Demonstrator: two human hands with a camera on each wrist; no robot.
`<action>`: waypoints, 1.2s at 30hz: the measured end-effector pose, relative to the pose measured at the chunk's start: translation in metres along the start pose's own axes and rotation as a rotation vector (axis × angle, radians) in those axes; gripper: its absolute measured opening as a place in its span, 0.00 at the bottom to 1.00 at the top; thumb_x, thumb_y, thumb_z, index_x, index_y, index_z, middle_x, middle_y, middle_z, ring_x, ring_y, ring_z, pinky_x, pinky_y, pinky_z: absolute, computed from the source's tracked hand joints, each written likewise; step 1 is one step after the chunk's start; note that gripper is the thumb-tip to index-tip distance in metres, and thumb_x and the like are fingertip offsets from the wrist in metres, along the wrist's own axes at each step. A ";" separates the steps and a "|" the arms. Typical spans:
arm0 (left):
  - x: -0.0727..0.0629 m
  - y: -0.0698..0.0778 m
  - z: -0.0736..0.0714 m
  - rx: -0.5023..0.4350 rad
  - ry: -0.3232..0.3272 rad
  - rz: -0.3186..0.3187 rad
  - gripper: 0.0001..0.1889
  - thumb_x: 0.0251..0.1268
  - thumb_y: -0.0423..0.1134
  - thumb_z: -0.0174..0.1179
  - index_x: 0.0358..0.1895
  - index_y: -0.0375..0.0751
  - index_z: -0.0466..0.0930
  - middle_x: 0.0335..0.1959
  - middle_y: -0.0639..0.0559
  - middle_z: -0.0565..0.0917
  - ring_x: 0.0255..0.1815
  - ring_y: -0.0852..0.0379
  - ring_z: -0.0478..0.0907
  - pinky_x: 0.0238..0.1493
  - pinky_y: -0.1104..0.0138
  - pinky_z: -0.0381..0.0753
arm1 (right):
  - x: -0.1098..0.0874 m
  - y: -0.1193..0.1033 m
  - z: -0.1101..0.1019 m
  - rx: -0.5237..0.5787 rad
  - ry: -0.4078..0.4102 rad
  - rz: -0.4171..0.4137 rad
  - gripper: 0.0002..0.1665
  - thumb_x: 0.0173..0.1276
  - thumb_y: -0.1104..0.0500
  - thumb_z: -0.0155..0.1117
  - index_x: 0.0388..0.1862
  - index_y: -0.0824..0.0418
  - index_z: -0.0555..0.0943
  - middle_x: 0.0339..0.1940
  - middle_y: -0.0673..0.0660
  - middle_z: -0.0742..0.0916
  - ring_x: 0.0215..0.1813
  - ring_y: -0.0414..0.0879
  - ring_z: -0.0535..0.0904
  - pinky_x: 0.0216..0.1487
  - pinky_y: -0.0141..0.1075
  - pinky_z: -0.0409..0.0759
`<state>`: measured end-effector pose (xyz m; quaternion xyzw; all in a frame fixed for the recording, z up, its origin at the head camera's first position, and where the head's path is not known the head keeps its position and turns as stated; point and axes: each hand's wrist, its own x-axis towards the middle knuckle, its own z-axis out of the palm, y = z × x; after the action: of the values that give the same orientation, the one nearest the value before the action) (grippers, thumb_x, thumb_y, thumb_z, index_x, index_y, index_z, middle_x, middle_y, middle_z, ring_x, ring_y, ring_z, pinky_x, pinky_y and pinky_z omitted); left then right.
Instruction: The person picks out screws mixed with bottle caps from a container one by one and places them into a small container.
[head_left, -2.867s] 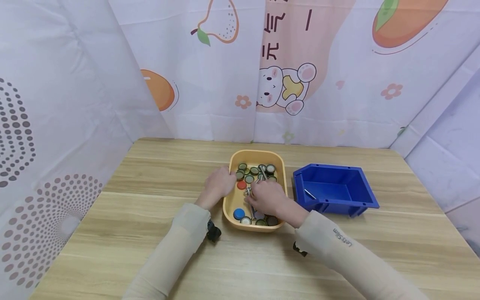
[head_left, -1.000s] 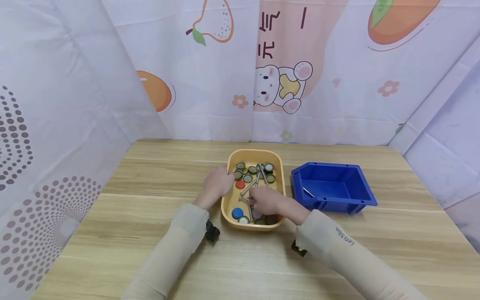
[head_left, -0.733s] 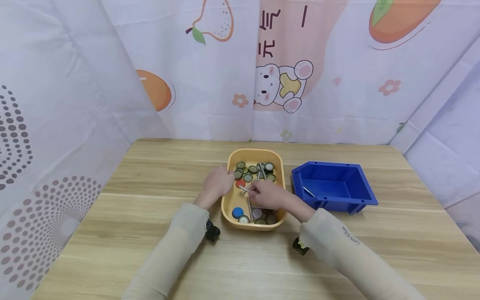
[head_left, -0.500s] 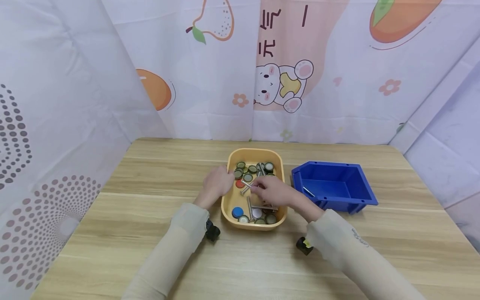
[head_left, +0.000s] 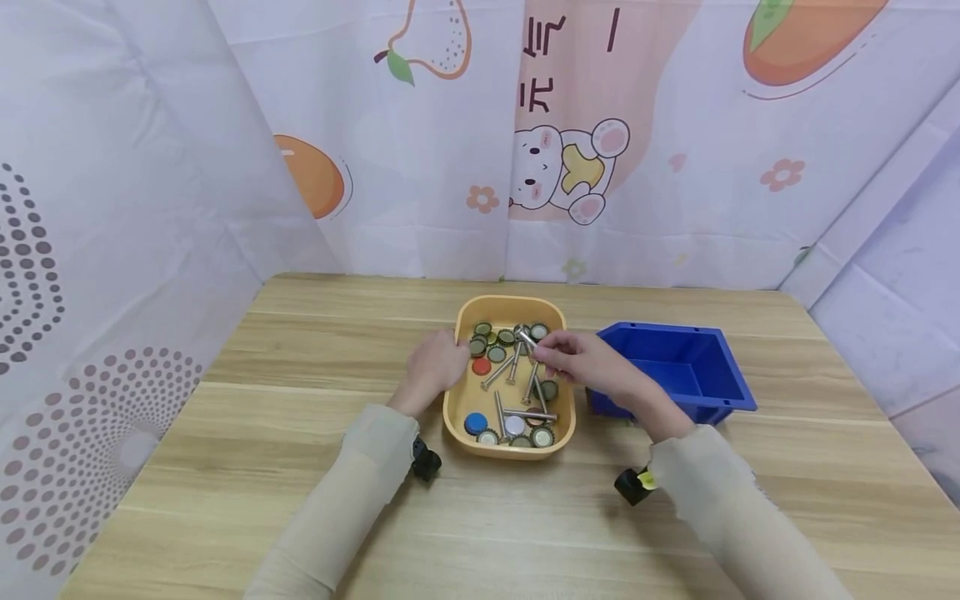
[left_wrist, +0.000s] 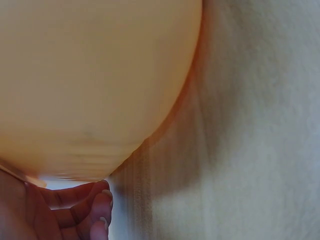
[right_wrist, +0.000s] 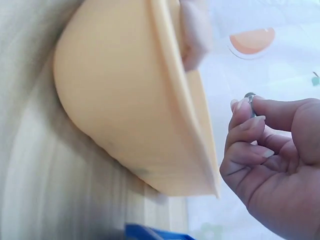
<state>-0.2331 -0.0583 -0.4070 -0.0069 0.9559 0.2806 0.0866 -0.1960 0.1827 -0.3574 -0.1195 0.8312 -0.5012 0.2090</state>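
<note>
My left hand (head_left: 438, 363) grips the left rim of a yellow plastic tub (head_left: 512, 454); the left wrist view shows the fingers (left_wrist: 102, 200) curled at its edge. Above the tub's right side, my right hand (head_left: 588, 360) pinches a silver bolt (head_left: 527, 336) between thumb and fingertips. In the right wrist view the bolt's head (right_wrist: 250, 95) shows at the fingertips, beside the tub's rim. Inside the tub lie several loose bolts (head_left: 498, 372) among several bottle caps, including a blue cap (head_left: 476, 423), a red cap (head_left: 482, 366) and a white cap (head_left: 514, 425).
A blue plastic bin (head_left: 678, 367) stands right of the tub, its left part hidden behind my right hand and forearm. Both rest on a wooden table (head_left: 345, 333). A printed curtain (head_left: 420, 167) hangs behind the table's back edge.
My right hand was down among the bolts and caps; it has picked up a bolt, risen and moved right toward the bin. My left hand stays on the rim.
</note>
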 end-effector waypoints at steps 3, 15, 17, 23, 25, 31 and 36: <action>0.000 0.000 0.000 -0.004 0.001 0.001 0.19 0.74 0.50 0.41 0.40 0.41 0.77 0.27 0.48 0.79 0.25 0.52 0.76 0.24 0.64 0.70 | -0.004 -0.001 -0.009 -0.018 0.026 -0.004 0.18 0.77 0.49 0.54 0.49 0.63 0.78 0.31 0.54 0.79 0.28 0.42 0.70 0.31 0.32 0.70; 0.000 0.000 0.000 -0.007 0.001 0.008 0.20 0.74 0.50 0.40 0.42 0.40 0.78 0.27 0.48 0.78 0.25 0.52 0.76 0.24 0.64 0.70 | -0.027 -0.005 -0.052 -0.072 0.102 0.014 0.21 0.77 0.48 0.53 0.52 0.66 0.76 0.33 0.55 0.80 0.32 0.42 0.73 0.34 0.31 0.74; 0.000 0.000 0.000 -0.010 -0.001 0.005 0.20 0.74 0.50 0.40 0.43 0.40 0.78 0.27 0.48 0.78 0.24 0.53 0.76 0.23 0.64 0.70 | -0.030 -0.004 -0.059 -0.092 0.111 0.016 0.21 0.77 0.48 0.52 0.52 0.65 0.75 0.34 0.56 0.80 0.33 0.42 0.74 0.35 0.31 0.75; 0.001 0.000 0.001 -0.015 -0.010 0.012 0.20 0.74 0.50 0.41 0.44 0.39 0.78 0.27 0.48 0.79 0.24 0.53 0.76 0.23 0.65 0.71 | -0.040 0.005 -0.080 -0.114 0.124 0.029 0.24 0.78 0.47 0.51 0.54 0.68 0.73 0.33 0.54 0.81 0.31 0.44 0.76 0.33 0.33 0.74; 0.001 0.000 0.001 -0.017 -0.011 0.014 0.20 0.75 0.50 0.41 0.44 0.40 0.78 0.27 0.48 0.79 0.24 0.53 0.76 0.23 0.65 0.71 | -0.042 0.010 -0.086 -0.122 0.135 0.030 0.24 0.78 0.48 0.52 0.54 0.69 0.73 0.32 0.52 0.82 0.30 0.44 0.77 0.32 0.33 0.74; 0.000 0.000 0.001 -0.032 -0.012 0.011 0.19 0.74 0.49 0.41 0.44 0.39 0.78 0.27 0.48 0.79 0.23 0.53 0.76 0.22 0.65 0.71 | -0.049 0.028 -0.103 -0.175 0.146 0.049 0.22 0.77 0.51 0.54 0.53 0.71 0.74 0.30 0.52 0.84 0.30 0.44 0.81 0.31 0.32 0.76; 0.000 0.000 0.000 -0.021 -0.010 0.008 0.19 0.74 0.49 0.41 0.43 0.40 0.78 0.27 0.48 0.79 0.25 0.52 0.76 0.23 0.64 0.70 | -0.052 0.039 -0.109 -0.237 0.131 0.093 0.22 0.76 0.52 0.56 0.52 0.71 0.75 0.32 0.55 0.85 0.31 0.44 0.82 0.32 0.33 0.78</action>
<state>-0.2326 -0.0584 -0.4072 -0.0027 0.9524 0.2911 0.0901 -0.2002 0.3075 -0.3351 -0.0715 0.9011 -0.3959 0.1616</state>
